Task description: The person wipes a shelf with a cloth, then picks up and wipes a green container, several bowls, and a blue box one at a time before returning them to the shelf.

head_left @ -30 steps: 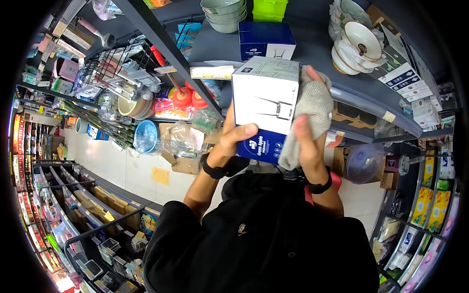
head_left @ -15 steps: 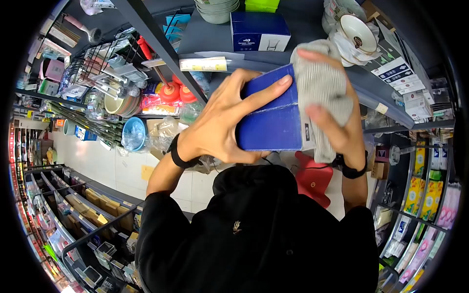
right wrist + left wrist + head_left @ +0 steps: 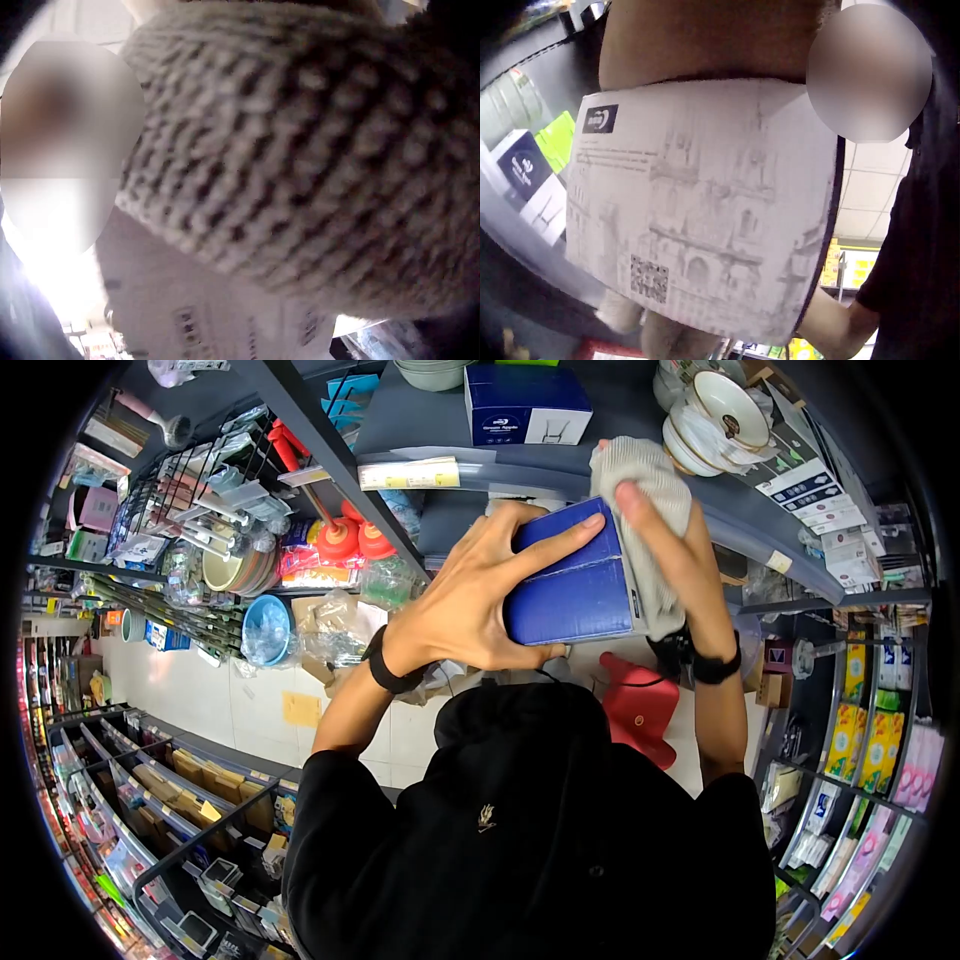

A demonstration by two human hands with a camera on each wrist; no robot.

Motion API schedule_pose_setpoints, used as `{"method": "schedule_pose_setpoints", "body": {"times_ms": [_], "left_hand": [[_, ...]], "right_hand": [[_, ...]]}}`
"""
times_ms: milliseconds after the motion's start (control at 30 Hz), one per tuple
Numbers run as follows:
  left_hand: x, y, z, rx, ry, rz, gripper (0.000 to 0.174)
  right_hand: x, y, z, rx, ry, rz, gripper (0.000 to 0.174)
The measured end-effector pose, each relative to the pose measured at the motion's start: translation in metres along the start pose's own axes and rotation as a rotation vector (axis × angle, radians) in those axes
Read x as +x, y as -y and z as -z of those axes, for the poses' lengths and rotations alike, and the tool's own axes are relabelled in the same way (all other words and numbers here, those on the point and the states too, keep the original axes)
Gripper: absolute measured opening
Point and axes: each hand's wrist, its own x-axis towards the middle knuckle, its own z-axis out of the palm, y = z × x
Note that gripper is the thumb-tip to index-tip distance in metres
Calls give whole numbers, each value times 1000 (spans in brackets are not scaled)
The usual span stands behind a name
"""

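A box [image 3: 570, 600] with a plain blue face up is held in front of the chest; its white printed side [image 3: 697, 202] fills much of the left wrist view. The left hand [image 3: 470, 590] grips it from the left, fingers spread over the blue face and its edges. On the box's right side lies a grey ribbed cloth [image 3: 650, 510], which the right hand [image 3: 670, 560] holds against the box. Close up in the right wrist view, the cloth [image 3: 300, 150] covers part of a printed box side [image 3: 217, 315].
Beyond the hands, a dark shelf [image 3: 410, 435] bears another blue-and-white box [image 3: 527, 407], stacked bowls [image 3: 728, 415] and more boxes at right. A shelf post [image 3: 330, 450] stands left. Red plungers [image 3: 337, 540], a blue basin [image 3: 267, 630] and a red stool [image 3: 640, 710] are lower down.
The box has been turned from its white-and-blue printed side to its plain blue face. The left hand has shifted to spread over it, and the cloth has moved along its right side.
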Motion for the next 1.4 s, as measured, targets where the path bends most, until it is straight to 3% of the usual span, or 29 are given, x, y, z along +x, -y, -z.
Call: {"method": "schedule_pose_setpoints", "body": {"times_ms": [67,100,133,200,267,333,400,433,467,500,533,567,600,633,667,700,733,800,867,933,1000,1067,1100,1133,1233,1300,1333,1400], "left_hand": [[-3,1,-6,-60,-28,22,107],[-3,2,-7,-116,-66,52,107],[-1,2,-5,-111,-73,48,107],[3,2,-3,-218,-283,59,108],[12,0,-7,-175,-414,124,109],[26,-16,-29,86,-500,212,111],[33,-41,-44,282,-413,307,124],[28,-44,-43,148,-371,267,125],[25,-41,-40,28,-335,231,127],[22,-38,-39,-148,-383,208,122],[20,-45,-32,-530,-397,356,113],[18,-29,-41,-610,-347,408,108],[16,-10,-51,-688,-303,452,103],[12,-7,-56,-685,-299,455,103],[8,-6,-60,-890,-279,522,97],[6,-7,-62,-1095,-260,587,92],[4,-10,-65,-1092,-259,595,92],[2,-18,-72,-1208,-491,601,78],[6,-20,-69,-1270,-574,627,63],[13,-19,-54,-1355,-626,626,59],[12,-13,-53,-1383,-634,589,56],[12,-13,-53,-1341,-558,634,57],[8,-10,-52,-1356,-455,659,61],[7,-12,-54,-1361,-459,664,61],[1,-18,-60,-1334,-396,682,80],[-12,-14,-72,-1395,-412,614,84],[-17,-10,-76,-1456,-424,550,88],[-21,-1,-77,-1441,-415,538,94]], "right_hand": [[3,-25,12,267,-98,-196,54],[-3,-31,12,536,-156,-325,61],[-10,-42,14,741,-252,-340,65],[-33,-59,18,1116,-200,-234,66],[-43,-54,1,1157,-233,-141,66],[-56,-78,-10,963,-315,-251,64],[-56,-63,-31,1038,-366,-218,61],[-53,-53,-32,1141,-393,-230,59],[-55,-75,-25,1424,-163,-86,57],[-56,-77,-21,1338,-51,-35,55],[-63,-79,-18,1250,47,2,54],[-67,-103,-13,1511,67,-121,52],[-66,-97,-15,1515,63,-118,52],[-61,-85,-20,1421,-126,-227,51],[-59,-77,-22,1317,-310,-333,51],[-57,-71,-20,1262,-281,-324,52],[-58,-64,-21,1268,-282,-328,52],[-59,-49,-27,576,-407,-109,56],[-71,-51,-26,540,-316,-67,62],[-80,-42,-29,216,-269,203,67],[-76,-38,-29,287,-222,165,71],[-75,-30,-29,253,-253,232,70],[-63,-21,-14,129,-173,256,69],[-55,-10,-17,146,-255,227,67],[-28,-2,-11,159,-281,175,61],[-21,-23,-4,412,-329,-96,54],[-20,-34,-1,563,-239,-194,51],[-22,-41,-1,731,-241,-360,45]]}}
